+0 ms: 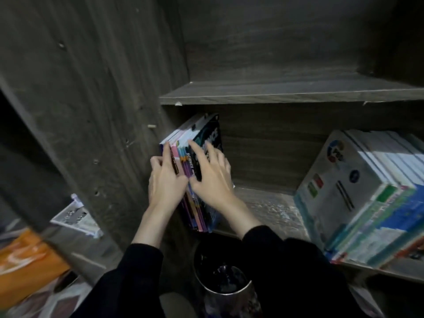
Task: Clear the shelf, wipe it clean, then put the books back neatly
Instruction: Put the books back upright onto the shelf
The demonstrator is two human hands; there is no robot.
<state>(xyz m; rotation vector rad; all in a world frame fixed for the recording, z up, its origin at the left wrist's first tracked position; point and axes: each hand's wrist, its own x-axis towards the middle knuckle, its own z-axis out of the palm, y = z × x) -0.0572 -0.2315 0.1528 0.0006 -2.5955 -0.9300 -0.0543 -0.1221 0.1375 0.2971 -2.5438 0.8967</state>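
Right of upright books (202,136), leaning book stack (344,191), bin (215,260) below

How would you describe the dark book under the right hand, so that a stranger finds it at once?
On the dark wooden shelf, find the small upright group of books against the left wall. The dark book is the rightmost there, under the flat fingers of the right hand. Only it has a black cover with large pale letters; its neighbours show pink and purple spines.
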